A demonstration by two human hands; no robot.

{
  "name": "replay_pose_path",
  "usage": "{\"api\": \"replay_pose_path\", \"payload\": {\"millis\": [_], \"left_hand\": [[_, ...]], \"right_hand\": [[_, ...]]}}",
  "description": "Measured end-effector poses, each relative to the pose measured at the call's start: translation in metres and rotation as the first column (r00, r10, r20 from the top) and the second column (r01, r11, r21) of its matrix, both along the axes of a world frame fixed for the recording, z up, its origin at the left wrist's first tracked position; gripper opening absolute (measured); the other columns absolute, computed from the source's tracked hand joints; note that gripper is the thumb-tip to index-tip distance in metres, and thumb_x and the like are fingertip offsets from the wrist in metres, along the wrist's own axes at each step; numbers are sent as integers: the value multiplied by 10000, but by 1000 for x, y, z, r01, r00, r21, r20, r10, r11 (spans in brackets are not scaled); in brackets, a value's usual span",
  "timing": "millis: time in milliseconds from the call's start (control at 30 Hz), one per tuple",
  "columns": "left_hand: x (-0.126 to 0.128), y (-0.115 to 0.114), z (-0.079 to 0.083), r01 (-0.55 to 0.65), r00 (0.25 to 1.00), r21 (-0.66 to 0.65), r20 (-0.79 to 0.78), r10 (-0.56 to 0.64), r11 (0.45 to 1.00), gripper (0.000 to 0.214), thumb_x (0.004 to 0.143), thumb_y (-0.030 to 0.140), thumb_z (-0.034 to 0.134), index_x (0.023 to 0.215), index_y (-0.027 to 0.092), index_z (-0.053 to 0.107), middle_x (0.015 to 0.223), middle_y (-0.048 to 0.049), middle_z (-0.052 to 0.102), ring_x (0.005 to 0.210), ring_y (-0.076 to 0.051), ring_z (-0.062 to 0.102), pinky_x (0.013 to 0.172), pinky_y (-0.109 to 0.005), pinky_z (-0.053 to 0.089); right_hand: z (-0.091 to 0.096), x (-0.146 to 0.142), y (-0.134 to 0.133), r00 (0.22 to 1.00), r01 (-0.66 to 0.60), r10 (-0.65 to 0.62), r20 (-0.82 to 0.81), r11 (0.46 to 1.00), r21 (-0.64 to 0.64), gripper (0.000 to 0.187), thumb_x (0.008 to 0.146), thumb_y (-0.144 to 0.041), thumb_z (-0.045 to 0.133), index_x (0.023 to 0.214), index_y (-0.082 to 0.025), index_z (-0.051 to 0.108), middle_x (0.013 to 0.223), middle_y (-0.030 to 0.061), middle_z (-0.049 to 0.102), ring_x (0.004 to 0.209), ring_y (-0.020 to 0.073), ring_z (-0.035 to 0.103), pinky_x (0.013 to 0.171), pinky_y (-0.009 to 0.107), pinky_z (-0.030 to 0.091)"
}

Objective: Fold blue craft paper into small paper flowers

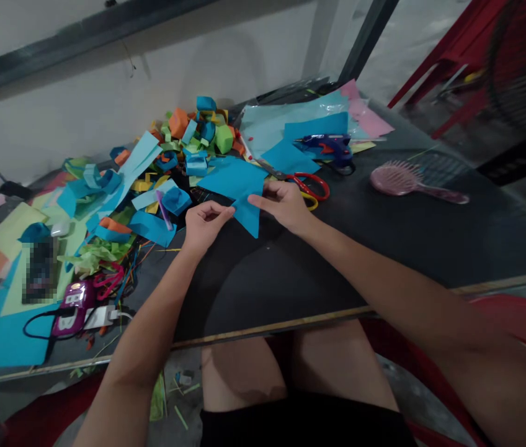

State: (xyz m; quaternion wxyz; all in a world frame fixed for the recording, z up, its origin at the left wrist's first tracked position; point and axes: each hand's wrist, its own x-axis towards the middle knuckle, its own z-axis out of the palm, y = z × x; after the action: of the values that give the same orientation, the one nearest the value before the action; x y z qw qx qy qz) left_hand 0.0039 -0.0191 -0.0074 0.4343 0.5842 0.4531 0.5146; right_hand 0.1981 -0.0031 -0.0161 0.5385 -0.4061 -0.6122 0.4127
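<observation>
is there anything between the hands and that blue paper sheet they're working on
Nothing visible. The left hand and right hand both already touch the folded blue paper sheet on the dark table; the red-handled scissors lie just beyond the right hand.

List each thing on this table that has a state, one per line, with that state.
blue paper sheet: partly folded, pinched at its lower point by both hands.
left hand: closed on the paper's edge.
right hand: fingers pressing the paper.
red scissors: lying flat, unused.
blue glue gun: lying on its side.
pink hairbrush: lying bristles up.
folded paper pieces: heaped by the wall.
</observation>
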Motion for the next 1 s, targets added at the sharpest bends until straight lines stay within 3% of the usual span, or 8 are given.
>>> {"api": "replay_pose_path", "payload": {"millis": [133, 200, 300, 500, 633, 800, 1000], "left_hand": [[1, -2, -1, 63, 996, 32, -58, -61, 998, 274, 682, 417, 821, 655, 173, 699, 668, -22, 699, 598, -107, 609, 575, -234, 481], [1, -2, -1, 64, 996, 28, -68, -62, 998, 269, 685, 406, 819, 653, 171, 693, 658, -18, 691, 586, -101, 597, 562, -229, 467], [1, -2, 0, 64, 995, 11, -76, -63, 998, 284, 680, 417, 818, 648, 169, 682, 649, -17, 682, 588, -105, 597, 568, -236, 471], [0, 2, -1, 136, 989, -51, -48, -139, 989, 299, 694, 436, 809, 673, 168, 677, 633, -15, 668, 586, -104, 597, 588, -245, 486], [1, 3, -3, 185, 978, -102, -74, -193, 977, 305, 706, 471, 791, 755, 175, 735, 655, -12, 677, 575, -106, 581, 554, -242, 465], [1, 1, -4, 218, 959, -68, -172, -226, 974, 329, 758, 507, 737, 725, 181, 757, 574, 10, 619, 523, -95, 515, 526, -238, 421], [0, -1, -1, 215, 954, -57, -203, -222, 975, 323, 758, 488, 739, 690, 172, 750, 556, 7, 604, 519, -101, 511, 513, -245, 378]], "right_hand": [[0, 2, 2, 990, 135, -134, -54, 991, 24, 492, 717, -600, 757, 509, -205, 550, 490, -23, 453, 546, 129, 483, 507, 287, 397], [1, 3, 2, 988, 142, -140, -57, 990, 19, 459, 715, -595, 761, 525, -210, 599, 510, -11, 521, 577, 149, 539, 540, 303, 447], [1, 2, 1, 991, 86, -85, -102, 996, 3, 436, 714, -631, 743, 580, -222, 676, 622, 20, 658, 694, 199, 650, 666, 357, 538], [2, 3, 1, 983, -48, 37, -181, 997, -55, 418, 756, -623, 713, 639, -222, 728, 761, 52, 736, 789, 225, 705, 808, 408, 568], [7, 2, -3, 982, -130, 121, -143, 990, -51, 391, 779, -609, 700, 720, -227, 763, 792, 54, 753, 801, 225, 709, 831, 405, 561], [14, 0, -9, 980, -193, 188, -68, 979, -73, 398, 792, -619, 675, 755, -235, 777, 854, 50, 766, 876, 235, 706, 875, 404, 544], [12, 1, -7, 960, -255, 227, -164, 951, -177, 483, 792, -680, 616, 671, -230, 745, 789, 81, 746, 886, 269, 698, 812, 408, 562]]}}
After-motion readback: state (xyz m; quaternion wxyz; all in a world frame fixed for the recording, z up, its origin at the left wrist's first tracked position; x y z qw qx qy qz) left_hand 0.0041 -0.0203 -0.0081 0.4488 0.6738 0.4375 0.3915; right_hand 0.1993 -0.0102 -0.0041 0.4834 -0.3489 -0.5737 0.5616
